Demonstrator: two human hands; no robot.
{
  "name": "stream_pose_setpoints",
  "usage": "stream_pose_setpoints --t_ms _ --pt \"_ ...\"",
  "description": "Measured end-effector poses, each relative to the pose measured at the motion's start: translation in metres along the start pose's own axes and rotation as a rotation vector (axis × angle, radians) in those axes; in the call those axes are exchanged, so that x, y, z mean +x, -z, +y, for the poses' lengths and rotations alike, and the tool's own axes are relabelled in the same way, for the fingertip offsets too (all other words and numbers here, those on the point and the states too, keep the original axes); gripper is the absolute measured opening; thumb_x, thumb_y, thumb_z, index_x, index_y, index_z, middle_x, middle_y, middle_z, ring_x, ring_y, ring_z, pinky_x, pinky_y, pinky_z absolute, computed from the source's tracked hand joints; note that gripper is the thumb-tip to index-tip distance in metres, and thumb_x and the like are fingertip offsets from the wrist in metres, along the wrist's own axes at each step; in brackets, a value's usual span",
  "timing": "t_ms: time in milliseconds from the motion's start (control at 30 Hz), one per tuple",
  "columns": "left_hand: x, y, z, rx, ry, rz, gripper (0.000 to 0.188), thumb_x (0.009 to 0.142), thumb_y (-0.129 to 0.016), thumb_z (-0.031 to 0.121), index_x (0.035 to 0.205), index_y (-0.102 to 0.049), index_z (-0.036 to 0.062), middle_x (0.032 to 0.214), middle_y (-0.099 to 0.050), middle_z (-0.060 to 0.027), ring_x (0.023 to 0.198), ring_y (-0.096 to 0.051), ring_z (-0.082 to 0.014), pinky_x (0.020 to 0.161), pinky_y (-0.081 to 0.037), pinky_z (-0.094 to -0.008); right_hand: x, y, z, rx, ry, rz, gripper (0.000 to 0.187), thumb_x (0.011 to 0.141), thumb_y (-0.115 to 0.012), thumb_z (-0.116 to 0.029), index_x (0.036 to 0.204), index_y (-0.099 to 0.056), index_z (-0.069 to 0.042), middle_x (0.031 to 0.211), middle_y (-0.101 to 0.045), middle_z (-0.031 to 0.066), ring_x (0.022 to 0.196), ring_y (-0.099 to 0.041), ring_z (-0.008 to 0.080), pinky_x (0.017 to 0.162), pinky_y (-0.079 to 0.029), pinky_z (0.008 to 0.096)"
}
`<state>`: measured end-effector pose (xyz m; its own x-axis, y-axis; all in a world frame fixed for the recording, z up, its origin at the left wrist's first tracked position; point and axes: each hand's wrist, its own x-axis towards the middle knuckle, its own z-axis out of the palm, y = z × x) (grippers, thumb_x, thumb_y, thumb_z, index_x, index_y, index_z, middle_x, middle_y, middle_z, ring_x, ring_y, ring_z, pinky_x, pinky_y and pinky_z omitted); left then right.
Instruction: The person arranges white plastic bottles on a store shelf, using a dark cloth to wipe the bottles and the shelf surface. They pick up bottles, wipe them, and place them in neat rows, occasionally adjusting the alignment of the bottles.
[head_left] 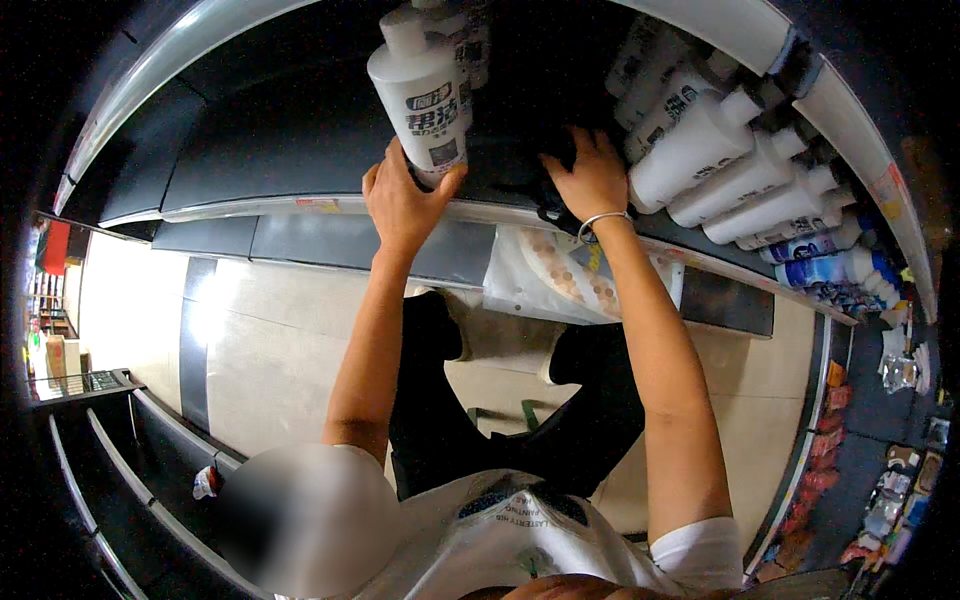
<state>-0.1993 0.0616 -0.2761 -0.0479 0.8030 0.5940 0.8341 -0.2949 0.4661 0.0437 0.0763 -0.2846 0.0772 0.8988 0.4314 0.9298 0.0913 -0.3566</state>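
The left hand (pixel 403 200) grips 1 white plastic bottle with a dark label (pixel 422 95) by its base above the dark metal shelf (pixel 250 150). The right hand (pixel 592 178) lies flat, fingers spread, grasping nothing. Best to set the bottle upright beside the row of matching white bottles (pixel 720 170).

A single head-worn fisheye view looks steeply down from above the person's shoulders, facing forward into a dark shelf (pixel 300 160) that curves across the upper part of the picture. It sits close: both forearms rise from the lower edge and the hands reach the shelf near the centre. The tiled floor (pixel 270 340) lies far below, and straight edges bow strongly toward the dark rim.
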Motion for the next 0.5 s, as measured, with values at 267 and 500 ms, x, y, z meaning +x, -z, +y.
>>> stream_pose_setpoints --t_ms 267,500 --pt "-0.067 0.015 0.007 -0.185 -0.09 0.205 0.041 0.08 -0.07 0.008 0.116 -0.052 0.0021 0.109 -0.06 -0.0128 0.1 -0.057 -0.0305 0.092 -0.041 -0.0407 0.0 0.006 -0.005 0.016 0.002 0.022 0.055 0.08 -0.064 -0.042 0.126 -0.054 -0.013 0.124 -0.052 0.0235 0.111 -0.052 0.0407 0.094 -0.044 0.0437" --pt "-0.109 -0.002 0.012 -0.361 0.147 -0.29 0.012 0.088 -0.061 0.012 0.1 -0.064 0.0113 0.074 -0.064 -0.0119 0.058 -0.061 -0.0252 0.053 -0.049 -0.0342 0.0 0.005 -0.005 0.018 0.008 -0.011 0.056 0.082 -0.064 -0.041 0.128 -0.051 -0.012 0.126 -0.051 0.0234 0.112 -0.052 0.0406 0.094 -0.044 0.0443"
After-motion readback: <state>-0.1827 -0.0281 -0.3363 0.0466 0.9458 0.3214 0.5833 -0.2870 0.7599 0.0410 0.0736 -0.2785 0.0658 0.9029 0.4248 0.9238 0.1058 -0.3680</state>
